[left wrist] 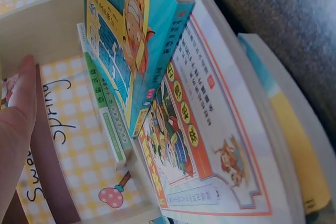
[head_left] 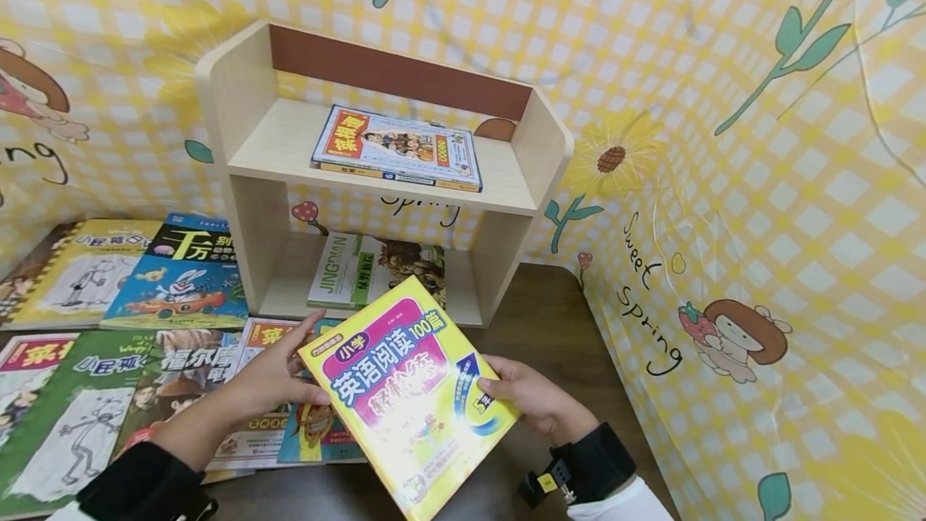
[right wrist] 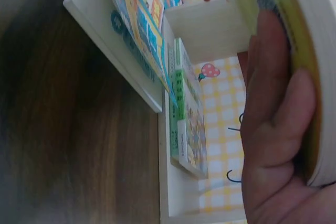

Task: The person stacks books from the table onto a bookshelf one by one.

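Observation:
A thick yellow book [head_left: 419, 400] with a pink title panel is tilted in front of the shelf. My right hand [head_left: 538, 396] grips it by its right edge, thumb on the cover; in the right wrist view the fingers [right wrist: 270, 77] lie under the book. My left hand [head_left: 271, 376] is at the book's left edge, fingers spread and fairly straight. The left wrist view shows one straight finger [left wrist: 21, 103] of it in front of the shelf. Below the left hand, a teal book [left wrist: 157, 45] lies on a white comic book [left wrist: 231, 129].
A two-tier wooden shelf [head_left: 379, 198] stands behind the book. Comic books [head_left: 398, 147] lie on its upper tier, and green-and-white books [head_left: 362, 272] on the lower one. Several books, including a green one [head_left: 79, 416] and a blue one [head_left: 177, 284], cover the table's left side.

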`<state>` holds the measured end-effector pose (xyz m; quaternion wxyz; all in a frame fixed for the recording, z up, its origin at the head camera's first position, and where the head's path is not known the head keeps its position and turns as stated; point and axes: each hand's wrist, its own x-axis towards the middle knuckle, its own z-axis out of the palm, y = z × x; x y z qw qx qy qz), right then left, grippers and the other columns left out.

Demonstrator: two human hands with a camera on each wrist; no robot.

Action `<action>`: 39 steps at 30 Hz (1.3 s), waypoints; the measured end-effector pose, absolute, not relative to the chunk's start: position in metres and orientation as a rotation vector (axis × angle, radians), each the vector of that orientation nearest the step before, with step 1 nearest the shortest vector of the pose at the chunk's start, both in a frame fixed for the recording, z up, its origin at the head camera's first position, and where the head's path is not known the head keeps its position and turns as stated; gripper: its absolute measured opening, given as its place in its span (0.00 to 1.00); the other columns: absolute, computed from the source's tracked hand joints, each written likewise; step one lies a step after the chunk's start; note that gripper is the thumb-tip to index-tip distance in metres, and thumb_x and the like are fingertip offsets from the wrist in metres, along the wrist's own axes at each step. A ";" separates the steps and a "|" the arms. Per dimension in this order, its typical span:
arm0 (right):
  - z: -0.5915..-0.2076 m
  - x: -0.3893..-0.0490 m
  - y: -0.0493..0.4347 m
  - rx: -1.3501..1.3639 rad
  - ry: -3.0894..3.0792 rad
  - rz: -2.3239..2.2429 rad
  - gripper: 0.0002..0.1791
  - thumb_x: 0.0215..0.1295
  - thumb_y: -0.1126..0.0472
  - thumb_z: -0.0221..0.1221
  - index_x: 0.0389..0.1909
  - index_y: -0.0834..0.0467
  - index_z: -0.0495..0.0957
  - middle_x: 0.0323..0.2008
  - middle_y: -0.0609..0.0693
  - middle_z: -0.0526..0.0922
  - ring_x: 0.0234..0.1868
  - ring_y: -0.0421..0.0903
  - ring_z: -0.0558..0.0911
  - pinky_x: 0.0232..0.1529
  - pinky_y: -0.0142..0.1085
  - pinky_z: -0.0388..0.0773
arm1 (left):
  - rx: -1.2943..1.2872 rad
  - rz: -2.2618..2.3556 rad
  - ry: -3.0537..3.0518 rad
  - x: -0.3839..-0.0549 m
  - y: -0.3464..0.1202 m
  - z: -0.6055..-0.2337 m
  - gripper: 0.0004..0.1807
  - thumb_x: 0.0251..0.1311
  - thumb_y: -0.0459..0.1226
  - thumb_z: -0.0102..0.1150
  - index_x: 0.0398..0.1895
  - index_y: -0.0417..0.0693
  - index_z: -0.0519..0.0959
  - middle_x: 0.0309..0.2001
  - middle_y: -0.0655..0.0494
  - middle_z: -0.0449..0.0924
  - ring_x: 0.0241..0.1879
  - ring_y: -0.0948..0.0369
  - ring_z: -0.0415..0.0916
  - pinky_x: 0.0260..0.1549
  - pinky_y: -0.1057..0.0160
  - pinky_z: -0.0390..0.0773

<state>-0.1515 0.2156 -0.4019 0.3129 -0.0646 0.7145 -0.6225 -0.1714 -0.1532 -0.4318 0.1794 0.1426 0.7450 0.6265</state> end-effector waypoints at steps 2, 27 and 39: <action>-0.399 -0.156 0.218 -0.199 1.866 -1.618 0.28 0.74 0.59 0.50 0.71 0.65 0.58 0.39 0.52 0.84 0.38 0.44 0.85 0.39 0.35 0.82 | 0.432 1.765 2.107 -0.171 -0.153 -0.431 0.64 0.48 0.38 0.74 0.78 0.51 0.35 0.67 0.30 0.56 0.60 0.36 0.68 0.51 0.51 0.78; -0.399 -0.195 0.224 -0.328 1.723 -1.501 0.25 0.75 0.61 0.48 0.69 0.64 0.60 0.39 0.50 0.84 0.38 0.44 0.85 0.39 0.35 0.83 | 0.576 1.819 1.940 -0.165 -0.148 -0.430 0.60 0.49 0.34 0.73 0.78 0.48 0.40 0.53 0.36 0.70 0.41 0.50 0.79 0.39 0.56 0.83; -0.405 -0.194 0.213 -0.089 1.838 -1.771 0.28 0.74 0.58 0.48 0.70 0.66 0.59 0.39 0.48 0.84 0.37 0.41 0.84 0.37 0.32 0.79 | 0.382 1.836 2.072 -0.160 -0.152 -0.430 0.61 0.45 0.35 0.76 0.78 0.47 0.43 0.52 0.36 0.73 0.40 0.52 0.80 0.38 0.60 0.82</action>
